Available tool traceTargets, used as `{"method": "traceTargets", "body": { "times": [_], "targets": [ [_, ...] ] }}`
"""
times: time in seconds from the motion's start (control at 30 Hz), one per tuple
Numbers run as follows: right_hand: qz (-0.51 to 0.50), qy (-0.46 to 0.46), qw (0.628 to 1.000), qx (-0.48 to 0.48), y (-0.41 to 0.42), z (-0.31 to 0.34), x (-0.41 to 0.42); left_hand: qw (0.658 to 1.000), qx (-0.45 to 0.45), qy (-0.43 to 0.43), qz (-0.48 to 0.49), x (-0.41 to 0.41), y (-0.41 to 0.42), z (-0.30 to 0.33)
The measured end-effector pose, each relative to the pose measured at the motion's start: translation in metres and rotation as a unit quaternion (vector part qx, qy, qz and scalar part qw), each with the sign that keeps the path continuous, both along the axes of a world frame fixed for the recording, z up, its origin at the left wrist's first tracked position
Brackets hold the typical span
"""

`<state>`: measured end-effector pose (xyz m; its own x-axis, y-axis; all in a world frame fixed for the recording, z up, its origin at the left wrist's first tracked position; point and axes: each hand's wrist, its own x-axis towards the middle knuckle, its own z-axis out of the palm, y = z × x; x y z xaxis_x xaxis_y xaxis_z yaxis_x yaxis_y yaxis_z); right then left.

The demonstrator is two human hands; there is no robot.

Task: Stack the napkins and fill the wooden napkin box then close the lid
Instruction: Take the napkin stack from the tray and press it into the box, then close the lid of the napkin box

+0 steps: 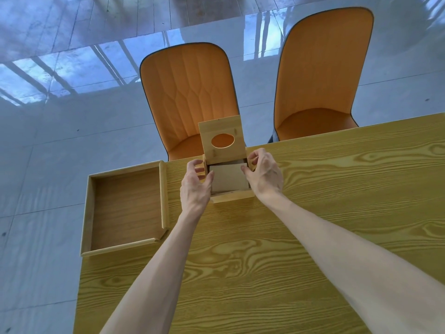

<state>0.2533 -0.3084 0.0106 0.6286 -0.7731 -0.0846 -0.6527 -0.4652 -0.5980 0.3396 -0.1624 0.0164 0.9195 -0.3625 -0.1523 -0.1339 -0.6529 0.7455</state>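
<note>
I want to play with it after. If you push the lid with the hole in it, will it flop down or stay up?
The lid probably swings down with a nudge: it stands open, seemingly joined to the box along its back edge. It looks like stiff wood, so it should not bend. It may drop with a clack onto the napkins.

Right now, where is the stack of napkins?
The napkins sit inside the open wooden box at the table's far edge, between the left hand and right hand, below the raised lid.
</note>
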Motion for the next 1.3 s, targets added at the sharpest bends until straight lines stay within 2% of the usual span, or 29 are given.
{"method": "traceTargets", "body": {
  "times": [0.23,0.37,0.5,0.77,0.93,1.3],
  "targets": [
    [0.019,-0.076,0.996,0.032,-0.013,0.021,0.002,0.998,-0.06,0.018,-0.014,0.018,-0.001,0.023],
    [0.032,-0.137,0.985,0.098,-0.025,0.049,0.018,0.994,-0.096,0.045,-0.021,0.04,-0.011,0.039],
    [0.071,-0.115,0.977,0.166,-0.034,0.067,0.039,0.99,-0.099,0.078,-0.061,0.06,-0.029,0.05],
    [0.095,-0.084,0.967,0.22,-0.047,0.066,0.059,0.988,-0.064,0.102,-0.094,0.086,-0.046,0.052],
    [0.102,-0.108,0.951,0.271,-0.044,0.062,0.058,0.984,-0.102,0.114,-0.086,0.077,-0.041,0.05],
    [0.103,-0.143,0.94,0.293,-0.034,0.065,0.038,0.978,-0.17,0.103,-0.068,0.048,-0.025,0.058]
  ]
}}
